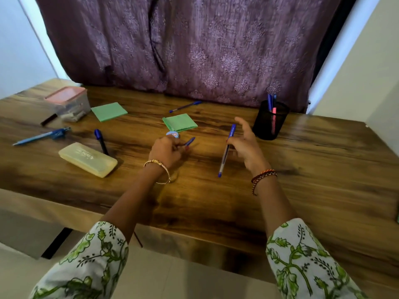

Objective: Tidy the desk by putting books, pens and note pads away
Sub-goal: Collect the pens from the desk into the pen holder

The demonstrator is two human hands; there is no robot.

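Our right hand pinches a blue-capped clear pen mid-frame, other fingers splayed; our left hand curls round a short blue pen. That loose pinch could drop it short of the black mesh cup.

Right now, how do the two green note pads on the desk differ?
The far green pad lies flat beside the clear box with the pink lid; the near green pad lies mid-desk, ahead of the left hand. The far pad looks neat and thin; the near pad's edge looks thicker and ruffled. Both are green, squarish and untouched.
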